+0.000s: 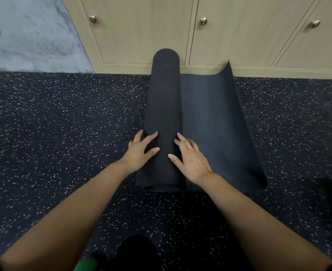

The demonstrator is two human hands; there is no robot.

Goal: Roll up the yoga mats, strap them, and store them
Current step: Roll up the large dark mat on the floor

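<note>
One dark yoga mat (164,106) lay on the speckled floor (63,124), partly rolled. The roll ran away from the person toward the cabinets (141,32), and its unrolled part spread flat to the right, with the far corner curling up against the cabinet base. Two hands rested on the near end of the roll, the left hand (139,153) on its left slope and the right hand (190,159) on its right. Both sets of fingers were straight and spread apart, pressing rather than gripping. Three round metal knobs (93,18) showed on the cabinet doors.
</note>
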